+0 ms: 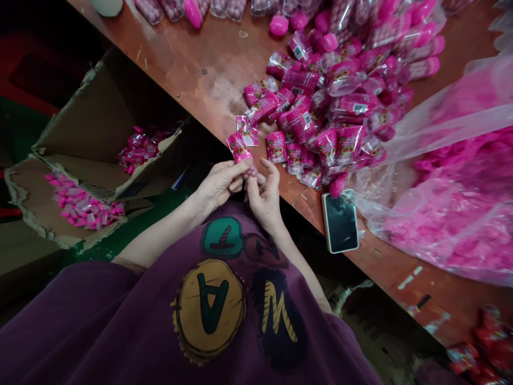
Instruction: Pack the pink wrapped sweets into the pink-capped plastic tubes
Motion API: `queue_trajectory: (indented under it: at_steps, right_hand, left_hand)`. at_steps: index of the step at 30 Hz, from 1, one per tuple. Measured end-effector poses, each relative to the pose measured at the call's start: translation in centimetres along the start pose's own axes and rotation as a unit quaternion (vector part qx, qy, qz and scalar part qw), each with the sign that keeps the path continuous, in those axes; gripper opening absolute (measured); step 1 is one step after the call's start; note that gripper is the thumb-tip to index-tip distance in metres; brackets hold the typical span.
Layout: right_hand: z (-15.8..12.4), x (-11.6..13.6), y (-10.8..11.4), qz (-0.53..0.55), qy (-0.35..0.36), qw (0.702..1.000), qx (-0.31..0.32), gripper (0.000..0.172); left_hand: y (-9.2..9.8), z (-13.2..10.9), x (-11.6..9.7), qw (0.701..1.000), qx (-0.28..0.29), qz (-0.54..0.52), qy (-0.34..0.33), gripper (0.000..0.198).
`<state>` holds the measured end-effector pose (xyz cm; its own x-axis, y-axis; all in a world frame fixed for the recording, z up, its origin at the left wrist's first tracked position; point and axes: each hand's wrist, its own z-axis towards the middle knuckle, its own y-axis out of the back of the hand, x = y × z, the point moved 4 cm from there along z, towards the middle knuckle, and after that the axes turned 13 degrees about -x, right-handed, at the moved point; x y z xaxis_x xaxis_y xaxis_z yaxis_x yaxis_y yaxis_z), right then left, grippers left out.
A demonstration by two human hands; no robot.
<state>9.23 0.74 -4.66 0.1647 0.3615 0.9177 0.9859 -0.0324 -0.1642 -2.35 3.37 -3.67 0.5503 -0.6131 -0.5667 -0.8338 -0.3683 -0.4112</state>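
Close to my body, at the table's edge, both hands meet on one small clear bottle of pink candy balls [251, 172]. My left hand [222, 181] pinches its upper part, where a shiny pink printed wrapper [239, 146] sticks out beyond the thumb. The fingers of my right hand [265, 197] close around the lower part with the candy balls. Just past the wrapper lies a flat printed sleeve [247, 131] on the table. Beyond my hands spreads a heap of pink-labelled candy bottles [302, 120]. My fingers cover much of the held bottle.
Unlabelled candy bottles with pink caps [417, 40] line the table's far side. A phone [340, 222] rests near the edge. To the right is a clear plastic bag of pink pieces [449, 208]. At left below stands an open cardboard box [90, 125] with more pink items.
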Motion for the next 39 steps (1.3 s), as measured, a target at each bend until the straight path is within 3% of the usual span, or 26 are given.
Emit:
queue_trajectory:
  at_steps: [3,10,15,18,27,30,34,39]
  right_hand:
    - [-0.1,0.6,0.4,-0.022,0.05,0.998,-0.042,0.054]
    - [-0.6,0.9,0.6,-0.016,0.047,0.998,-0.036,0.049]
    - [-0.5,0.1,0.6,-0.059,0.086,0.994,-0.03,0.052]
    - [-0.5,-0.1,0.6,-0.066,0.109,0.991,-0.032,0.052]
    - [-0.9,-0.1,0.4,-0.063,0.083,0.994,-0.029,0.055]
    - [-0.8,-0.4,0.5,-0.09,0.095,0.99,-0.055,0.056]
    - [-0.3,-0.2,0.5,-0.047,0.058,0.996,-0.056,0.053]
    - [0.0,0.1,0.8,-0.031,0.032,0.998,-0.04,0.057]
  left_hand:
    - [-0.1,0.0,0.1,1.0,0.013,-0.016,0.007,0.032]
    - [0.3,-0.4,0.0,0.998,0.054,0.013,0.023,0.034]
    - [0.3,-0.2,-0.4,1.0,0.022,-0.005,-0.001,0.039]
    - [0.2,0.1,-0.5,0.999,0.03,-0.01,-0.013,0.038]
    - [0.5,-0.2,-0.1,0.995,0.092,0.026,-0.011,0.045]
    - [0.2,-0.4,-0.1,0.998,0.055,0.039,-0.02,0.043]
    - [-0.4,-0.8,0.8,0.998,-0.009,0.048,-0.027,0.042]
    - [-0.7,-1.2,1.6,0.996,0.038,0.075,-0.031,0.041]
